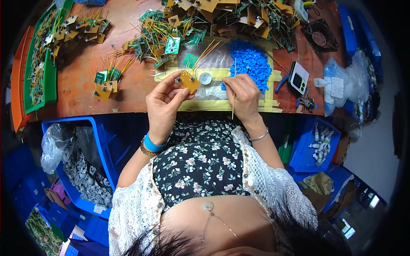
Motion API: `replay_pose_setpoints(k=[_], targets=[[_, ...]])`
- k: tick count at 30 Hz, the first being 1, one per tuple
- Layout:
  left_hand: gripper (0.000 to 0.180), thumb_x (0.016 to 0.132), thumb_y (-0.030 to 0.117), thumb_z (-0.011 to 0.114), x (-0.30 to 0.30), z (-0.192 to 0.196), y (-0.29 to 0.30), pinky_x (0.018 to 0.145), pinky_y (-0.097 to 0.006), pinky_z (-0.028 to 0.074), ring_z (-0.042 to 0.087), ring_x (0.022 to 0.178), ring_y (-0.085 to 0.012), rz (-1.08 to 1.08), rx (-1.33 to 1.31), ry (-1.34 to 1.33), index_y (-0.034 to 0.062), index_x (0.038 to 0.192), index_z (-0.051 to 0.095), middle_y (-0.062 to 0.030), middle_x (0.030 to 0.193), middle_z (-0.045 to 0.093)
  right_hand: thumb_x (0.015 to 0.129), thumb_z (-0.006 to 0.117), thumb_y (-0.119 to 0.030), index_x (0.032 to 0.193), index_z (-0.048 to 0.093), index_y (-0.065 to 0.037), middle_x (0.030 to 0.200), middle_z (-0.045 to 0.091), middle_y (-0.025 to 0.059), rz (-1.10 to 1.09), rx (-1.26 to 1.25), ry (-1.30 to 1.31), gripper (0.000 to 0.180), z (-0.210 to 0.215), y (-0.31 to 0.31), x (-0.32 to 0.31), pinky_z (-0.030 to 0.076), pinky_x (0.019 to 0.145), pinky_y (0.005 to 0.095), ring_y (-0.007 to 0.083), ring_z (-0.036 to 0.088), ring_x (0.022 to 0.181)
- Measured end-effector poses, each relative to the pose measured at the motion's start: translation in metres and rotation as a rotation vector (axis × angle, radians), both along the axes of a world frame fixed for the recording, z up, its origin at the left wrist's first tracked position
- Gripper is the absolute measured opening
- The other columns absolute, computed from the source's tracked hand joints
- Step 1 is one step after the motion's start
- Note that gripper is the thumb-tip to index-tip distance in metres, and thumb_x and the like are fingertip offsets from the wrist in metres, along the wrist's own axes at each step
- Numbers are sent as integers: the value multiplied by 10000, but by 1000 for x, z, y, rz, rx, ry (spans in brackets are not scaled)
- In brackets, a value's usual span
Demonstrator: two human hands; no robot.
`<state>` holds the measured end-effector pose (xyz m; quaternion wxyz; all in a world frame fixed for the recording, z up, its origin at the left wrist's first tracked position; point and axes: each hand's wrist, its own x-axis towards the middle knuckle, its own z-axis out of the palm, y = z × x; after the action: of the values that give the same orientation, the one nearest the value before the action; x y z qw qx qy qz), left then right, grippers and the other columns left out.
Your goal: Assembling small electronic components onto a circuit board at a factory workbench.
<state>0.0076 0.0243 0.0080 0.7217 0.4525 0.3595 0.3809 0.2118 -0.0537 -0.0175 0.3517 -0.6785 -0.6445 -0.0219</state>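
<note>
Blue bin [102,141] down at the lower left, tucked under the worktop [81,85] edge, is full of small grey round parts [83,181] with a crumpled clear plastic bag [53,145] lying at its left end. Another blue bin [305,147] on the right has a handful of little white pieces [321,145] in it. Along the far left there's a green tray [40,81] packed with wired boards, sitting next to an orange tray [18,85].

Left hand [164,100] is raised just above the worktop's front edge, fingers pinching a small yellow circuit board [189,81] by its lower corner, thumb on one side and fingertips on the other, the board tilted and its thin yellow wires [205,51] fanning up and away. Right hand [243,96] is just beside it, fingers pressed together around a thin wooden stick [234,91] held roughly upright, its top end near a pile of small blue caps [252,62].

Between the two hands sits a small round clear dish [205,78] on a taped-down clear sheet [213,91]. A white-faced gadget with a dark screen [298,77] lies right of the blue pile, and a knotted clear bag [344,83] with a white label sits further right. A black square fan [319,36] is at the top right, past a big heap of green and yellow boards [213,19].
</note>
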Motion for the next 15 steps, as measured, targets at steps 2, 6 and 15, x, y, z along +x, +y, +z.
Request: replay_pose_setpoints(k=[2, 6, 15], targets=[[415, 898, -72, 600, 0, 0, 0, 813, -282, 582, 673, 915, -174, -4, -5, -3, -70, 1302, 509, -105, 1025, 627, 696, 734, 38, 860, 679, -25, 745, 646, 105, 22, 15, -19, 185, 1, 2, 1, 490, 655, 358, 267, 619, 730], [410, 896, -76, 600, 3, 0, -1, 812, -282, 586, 672, 916, -173, -19, 7, -4, -70, 1297, 516, -98, 1029, 618, 698, 725, 44, 857, 675, -27, 738, 641, 99, 5, 16, -1, 181, -1, 0, -1, 487, 652, 356, 266, 612, 720], [408, 890, -70, 615, 7, -3, -4, 810, -278, 588, 671, 901, -154, -127, -24, 36, -68, 1288, 527, -87, 1022, 621, 703, 737, 52, 856, 666, -44, 810, 664, 82, 7, 100, 439, 195, 35, 4, -24, 478, 663, 335, 232, 613, 763]])
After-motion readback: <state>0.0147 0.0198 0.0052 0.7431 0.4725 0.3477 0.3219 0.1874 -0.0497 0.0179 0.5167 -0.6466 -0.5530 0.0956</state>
